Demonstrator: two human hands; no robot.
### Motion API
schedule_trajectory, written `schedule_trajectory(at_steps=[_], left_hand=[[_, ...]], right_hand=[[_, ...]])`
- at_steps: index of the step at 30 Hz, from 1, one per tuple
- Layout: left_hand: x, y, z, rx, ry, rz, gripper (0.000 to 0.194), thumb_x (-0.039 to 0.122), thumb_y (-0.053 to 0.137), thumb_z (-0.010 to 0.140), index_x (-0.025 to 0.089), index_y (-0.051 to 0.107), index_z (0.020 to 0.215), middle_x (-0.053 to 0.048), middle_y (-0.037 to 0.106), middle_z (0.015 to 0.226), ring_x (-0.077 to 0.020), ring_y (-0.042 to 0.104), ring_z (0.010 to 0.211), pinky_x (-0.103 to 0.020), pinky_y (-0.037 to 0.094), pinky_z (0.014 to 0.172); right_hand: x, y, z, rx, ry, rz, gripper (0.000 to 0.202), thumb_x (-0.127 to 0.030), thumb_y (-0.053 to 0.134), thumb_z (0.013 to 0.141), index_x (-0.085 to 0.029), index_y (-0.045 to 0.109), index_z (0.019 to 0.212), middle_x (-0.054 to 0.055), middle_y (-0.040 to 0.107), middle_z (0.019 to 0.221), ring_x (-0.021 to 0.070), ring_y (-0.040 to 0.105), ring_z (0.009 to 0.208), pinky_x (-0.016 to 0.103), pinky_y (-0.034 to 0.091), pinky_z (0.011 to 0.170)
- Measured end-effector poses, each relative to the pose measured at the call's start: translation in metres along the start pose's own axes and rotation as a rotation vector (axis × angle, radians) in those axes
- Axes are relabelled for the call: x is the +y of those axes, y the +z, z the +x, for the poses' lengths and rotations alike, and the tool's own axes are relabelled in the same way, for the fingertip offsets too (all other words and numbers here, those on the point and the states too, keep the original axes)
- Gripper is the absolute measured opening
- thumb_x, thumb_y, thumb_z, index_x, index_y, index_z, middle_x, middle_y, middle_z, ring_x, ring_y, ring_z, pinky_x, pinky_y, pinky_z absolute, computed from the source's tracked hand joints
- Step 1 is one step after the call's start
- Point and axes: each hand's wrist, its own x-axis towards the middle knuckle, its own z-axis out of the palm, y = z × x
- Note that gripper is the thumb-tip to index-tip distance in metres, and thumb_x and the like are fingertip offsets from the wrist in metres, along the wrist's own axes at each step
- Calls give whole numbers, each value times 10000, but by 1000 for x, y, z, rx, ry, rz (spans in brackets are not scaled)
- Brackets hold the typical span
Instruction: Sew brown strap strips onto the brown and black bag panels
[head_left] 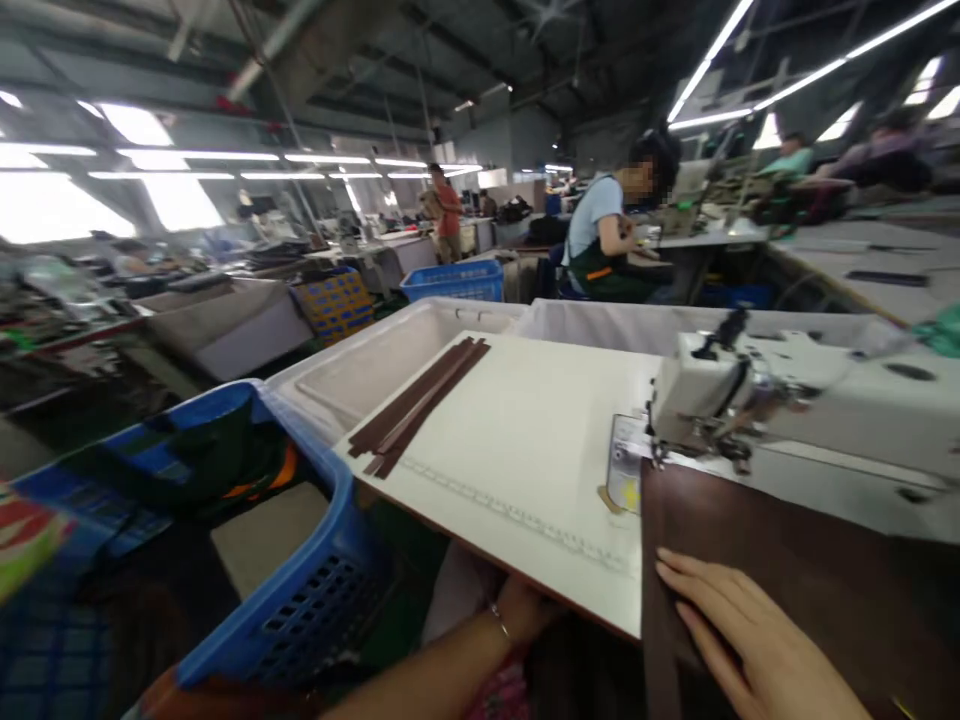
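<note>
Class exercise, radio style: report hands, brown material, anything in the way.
Right hand flat on brown material. Left hand partly hidden at table edge. Material reaches sewing machine; brown strips apart, off left.

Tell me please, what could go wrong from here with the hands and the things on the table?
The right hand lies on the brown sheet, near the sewing machine; sliding forward could bring it too close to the needle area.

The sheet might skew: only that hand is seen on it, and the left hand is partly hidden below the table.

The strips lie near the table's left edge and might slip off.
</note>
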Motion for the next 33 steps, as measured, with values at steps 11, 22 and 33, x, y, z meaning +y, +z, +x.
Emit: schedule_trajectory(at_steps=[11,22,33], left_hand=[[2,-37,-70,174,56,-322,319,212,257,901,183,556,1008,-112,617,1009,-229,596,984,-415,513,874],[116,-153,1,563,454,-103,155,187,490,844,182,590,962,0,515,662,-141,499,605,-279,411,595],[109,-113,48,-233,615,389,839,628,632,751,101,404,1363,-144,407,1426,-294,397,1283,-415,407,1045]], right_hand=[[-25,-23,16,-73,96,54,354,-159,444,923,-227,539,1258,60,546,1309,206,512,1173,429,472,993],[-34,-29,14,-120,112,33,407,-85,416,905,-191,519,1284,68,528,1337,215,497,1175,442,467,990],[-57,-46,0,-175,133,37,451,-103,418,874,-172,484,1314,72,499,1355,224,446,1227,435,421,1037]])
